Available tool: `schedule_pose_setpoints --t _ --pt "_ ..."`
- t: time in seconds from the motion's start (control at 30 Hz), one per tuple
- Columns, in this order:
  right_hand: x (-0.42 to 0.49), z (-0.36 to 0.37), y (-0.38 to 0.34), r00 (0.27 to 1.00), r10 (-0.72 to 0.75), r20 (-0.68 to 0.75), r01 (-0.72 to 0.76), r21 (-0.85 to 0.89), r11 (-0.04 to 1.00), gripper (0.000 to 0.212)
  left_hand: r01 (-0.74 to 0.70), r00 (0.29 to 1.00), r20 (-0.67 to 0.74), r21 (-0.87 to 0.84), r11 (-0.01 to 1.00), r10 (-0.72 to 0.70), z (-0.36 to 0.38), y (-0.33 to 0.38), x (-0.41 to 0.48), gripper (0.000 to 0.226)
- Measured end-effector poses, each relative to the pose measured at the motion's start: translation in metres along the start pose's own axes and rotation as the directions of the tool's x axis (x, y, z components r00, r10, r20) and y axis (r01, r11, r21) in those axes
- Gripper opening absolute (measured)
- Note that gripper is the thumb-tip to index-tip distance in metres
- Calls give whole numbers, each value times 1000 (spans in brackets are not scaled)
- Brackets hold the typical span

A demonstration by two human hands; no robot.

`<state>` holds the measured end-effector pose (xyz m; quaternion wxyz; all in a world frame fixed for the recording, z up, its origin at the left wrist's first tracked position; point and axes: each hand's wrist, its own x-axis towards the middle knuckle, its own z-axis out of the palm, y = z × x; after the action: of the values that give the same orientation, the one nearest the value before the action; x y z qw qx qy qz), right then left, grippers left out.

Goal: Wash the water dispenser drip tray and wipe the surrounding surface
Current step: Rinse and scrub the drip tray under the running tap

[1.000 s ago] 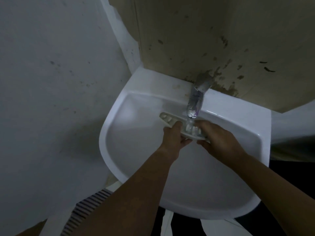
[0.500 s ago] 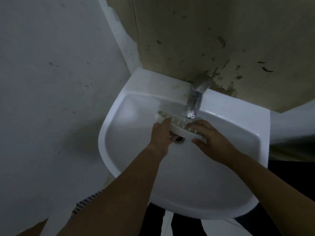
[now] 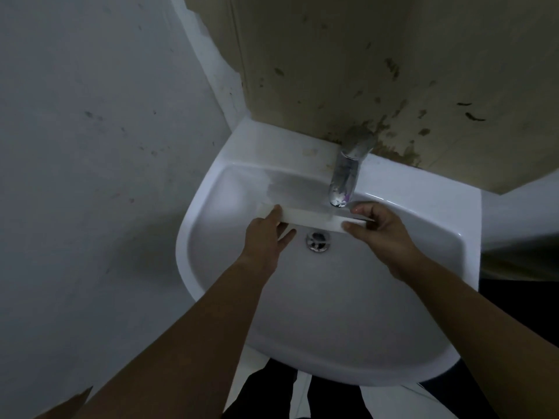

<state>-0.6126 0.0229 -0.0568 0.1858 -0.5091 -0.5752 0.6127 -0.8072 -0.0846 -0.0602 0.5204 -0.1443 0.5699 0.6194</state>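
Note:
A long white drip tray [image 3: 311, 219] is held level across the white sink [image 3: 211, 285], just under the chrome tap [image 3: 344, 179]. Its smooth side faces me and its slots are hidden. My left hand [image 3: 266, 237] grips the tray's left end, thumb on top and fingers underneath. At the tray's right end my right hand [image 3: 381, 231] pinches it between thumb and fingers. The drain [image 3: 317, 241] shows just below the tray. Water from the tap is hard to make out.
The sink sits in a corner, with a grey wall [image 3: 90, 146] on the left and a stained beige wall [image 3: 363, 71] behind the tap. A white ledge [image 3: 520, 213] lies to the right. Dark floor shows below the sink's front rim.
The tray has been turned over, so its slotted face no longer shows. Both hands have shifted outward to its ends, uncovering the drain.

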Motion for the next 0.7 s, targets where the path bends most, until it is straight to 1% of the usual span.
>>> schedule_pose_setpoints --t 0.07,0.2,0.23,0.27,0.3,0.37,0.43,0.47,0.5,0.53,0.57,0.63,0.7 --pt "1 3 2 1000 -15 -16 14 -29 999 21 4 1000 -11 -19 1000 -4 -5 1 -1 19" --pt "0 12 -1 999 -24 -48 23 -37 999 20 -30 996 -81 -83 996 24 -12 1 -1 61" --pt "1 16 -3 999 -32 -41 30 -55 998 18 -46 996 -85 -102 994 37 -15 2 -1 66" --pt "1 21 -5 999 -32 -29 30 -75 997 17 -60 996 -72 -100 993 53 -19 3 -1 64" --pt "1 26 -8 1000 -16 -12 15 -94 995 20 -73 996 -52 -82 994 68 -22 4 -2 56" --pt "2 38 -15 998 60 36 -56 -104 993 33 -101 994 -51 -50 994 98 -28 6 -4 40" --pt "2 50 -21 988 142 66 -134 -112 985 50 -120 991 -68 -44 992 117 -30 6 -5 37" --pt "2 55 -23 986 165 36 -160 -115 981 58 -125 991 -58 -23 992 124 -29 6 -6 37" --pt "2 59 -24 984 177 -25 -179 -103 979 62 -126 991 -37 12 992 127 -27 6 -8 40" --pt "1 61 -23 979 177 -101 -186 -80 979 60 -124 992 -25 51 991 125 -24 5 -10 48" --pt "1 63 -21 971 164 -173 -176 -58 983 53 -119 992 -25 72 990 121 -19 4 -12 57" --pt "-3 65 -16 947 125 -296 -138 -25 990 34 -111 992 -61 52 992 114 -7 -1 -15 65" --pt "-8 67 -9 913 133 -386 -135 23 991 27 -111 991 -75 28 993 112 6 -7 -18 71"
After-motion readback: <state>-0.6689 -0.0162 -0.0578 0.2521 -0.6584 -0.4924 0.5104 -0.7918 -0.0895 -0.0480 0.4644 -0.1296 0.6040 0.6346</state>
